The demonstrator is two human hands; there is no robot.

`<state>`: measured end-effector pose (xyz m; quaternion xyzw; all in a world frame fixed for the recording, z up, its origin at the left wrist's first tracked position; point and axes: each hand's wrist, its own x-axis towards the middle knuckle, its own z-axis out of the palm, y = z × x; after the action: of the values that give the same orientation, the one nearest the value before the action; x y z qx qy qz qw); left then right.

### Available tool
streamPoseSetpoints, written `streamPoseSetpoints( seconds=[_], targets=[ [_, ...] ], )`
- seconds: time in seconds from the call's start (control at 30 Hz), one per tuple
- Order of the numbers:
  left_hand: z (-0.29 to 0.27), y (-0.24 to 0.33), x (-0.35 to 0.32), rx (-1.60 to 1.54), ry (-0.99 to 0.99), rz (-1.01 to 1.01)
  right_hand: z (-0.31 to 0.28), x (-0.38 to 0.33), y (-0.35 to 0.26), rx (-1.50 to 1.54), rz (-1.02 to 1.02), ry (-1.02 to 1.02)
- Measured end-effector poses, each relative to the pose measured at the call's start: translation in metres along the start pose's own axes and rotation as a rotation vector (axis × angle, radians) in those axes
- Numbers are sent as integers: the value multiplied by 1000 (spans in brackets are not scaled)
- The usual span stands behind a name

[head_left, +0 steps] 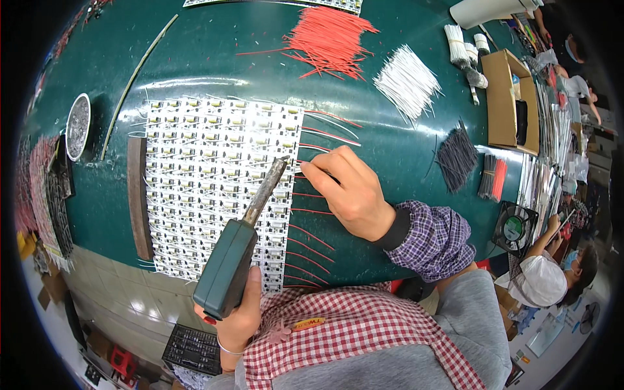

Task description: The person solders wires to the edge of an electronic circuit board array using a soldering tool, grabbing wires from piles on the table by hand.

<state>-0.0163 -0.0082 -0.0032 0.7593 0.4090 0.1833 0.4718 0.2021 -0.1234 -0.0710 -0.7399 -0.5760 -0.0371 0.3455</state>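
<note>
My left hand point(239, 318) is wrapped round the handle of a dark green soldering gun point(227, 263). Its long metal tip reaches up and to the right, over the right edge of a white circuit board panel point(218, 188). Rows of small components cover that panel. At the same edge, just right of the tip, my right hand point(351, 192) pinches the end of a thin wire, mostly hidden by the fingertips. Red wires point(312, 240) and a few white ones stick out from the panel's right side, above and below my right hand.
A pile of red wires point(328, 40) lies at the far side, with white wires point(408, 83) and black wires point(457, 156) to its right. A cardboard box point(510, 104) and a small fan point(515, 226) stand at right. An oval dish point(78, 127) sits left. A co-worker point(539, 276) sits at right.
</note>
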Motion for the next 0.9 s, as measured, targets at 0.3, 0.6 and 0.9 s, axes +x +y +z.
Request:
streamPoseSetpoints(
  seconds=[0.3,0.6,0.9],
  targets=[
    [2,-6,2,-16,-36,4,3,-1,0,-4,-1,-14],
    [3,-1,7,11,-90,103,2,0,-1,-19,-4,-12],
    [-4,-12,-15,-76,13,-159,1,0,-4,-4,29,-18]
  ],
)
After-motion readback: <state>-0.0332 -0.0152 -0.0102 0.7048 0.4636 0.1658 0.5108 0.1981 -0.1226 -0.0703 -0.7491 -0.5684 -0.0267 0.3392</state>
